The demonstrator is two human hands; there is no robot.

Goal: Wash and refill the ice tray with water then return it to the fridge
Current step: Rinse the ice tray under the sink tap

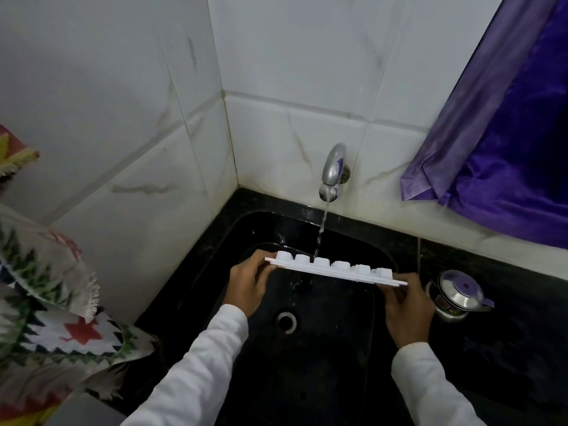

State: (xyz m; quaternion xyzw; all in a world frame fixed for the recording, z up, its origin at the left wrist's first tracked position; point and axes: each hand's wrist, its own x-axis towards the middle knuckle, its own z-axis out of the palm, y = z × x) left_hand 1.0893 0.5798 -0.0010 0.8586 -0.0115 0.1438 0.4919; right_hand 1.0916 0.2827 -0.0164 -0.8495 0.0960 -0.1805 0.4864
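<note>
Under the tap we rinse the ice tray, left hand and right hand pinching its ends; next it likely needs flipping cells-up.

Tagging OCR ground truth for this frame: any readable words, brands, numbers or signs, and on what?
No text here can be read.
Pot: red label on its side, too blurred to read.
Cloth: reddish marks near the top edge, maybe print, too blurred to tell.
Tray, tap: no text visible.
</note>
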